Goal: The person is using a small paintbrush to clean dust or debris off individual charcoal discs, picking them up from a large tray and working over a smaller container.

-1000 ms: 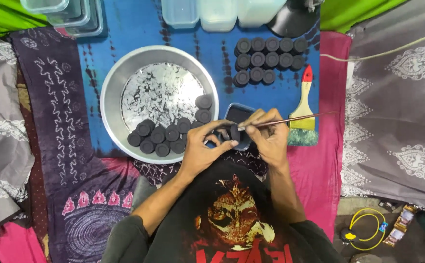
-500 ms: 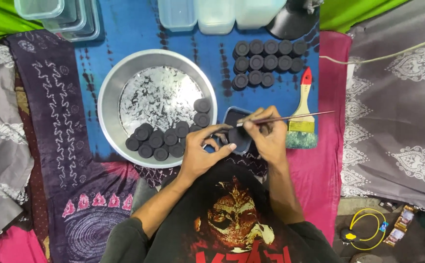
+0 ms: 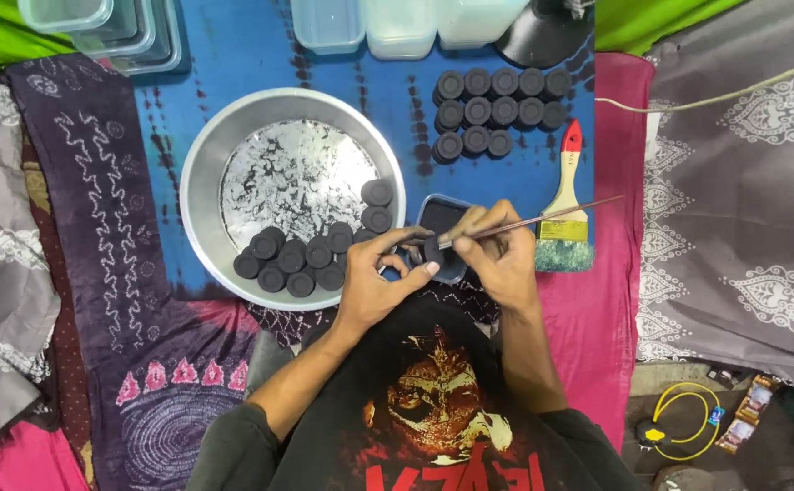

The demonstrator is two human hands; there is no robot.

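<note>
Blue cloth [image 3: 261,55]; disc [image 3: 435,250] half-hidden by fingers [image 3: 415,269]

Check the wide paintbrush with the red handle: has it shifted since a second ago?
No. The wide paintbrush lies in the same spot right of the metal bowl, below the rows of black discs, as before.

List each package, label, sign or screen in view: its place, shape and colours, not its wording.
Small packets: floor at bottom right, flat rectangles, brown and orange with pale patches.
Brush label: on the wide brush right of the right hand, yellow-green rectangular band.
No signs or screens show.
</note>
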